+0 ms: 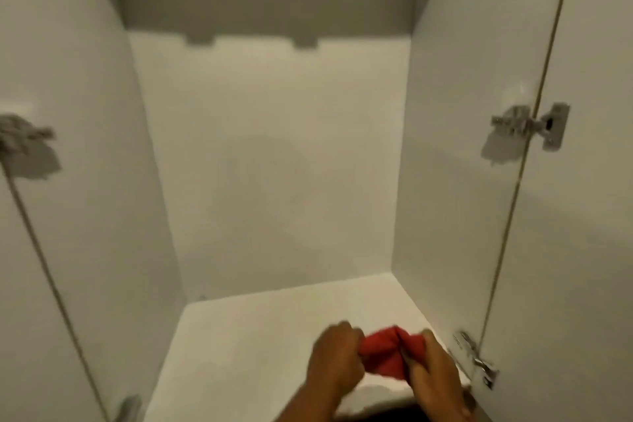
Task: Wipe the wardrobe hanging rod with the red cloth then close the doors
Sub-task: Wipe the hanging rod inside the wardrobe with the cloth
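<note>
I look into an open white wardrobe. The red cloth (387, 355) is bunched between my two hands, low over the front right of the wardrobe floor (239, 346). My left hand (334, 358) grips its left end and my right hand (431, 367) grips its right end. Both doors stand open: the right door (589, 216) and the left door (20, 267) at the frame edges. No hanging rod shows in this view; only two small shadows sit on the back wall (270, 164) near the top.
Metal hinges sit on the right side panel at mid height (531, 127) and near the floor (476, 360). A blurred hinge (24, 137) is on the left side. The compartment holds nothing but the cloth.
</note>
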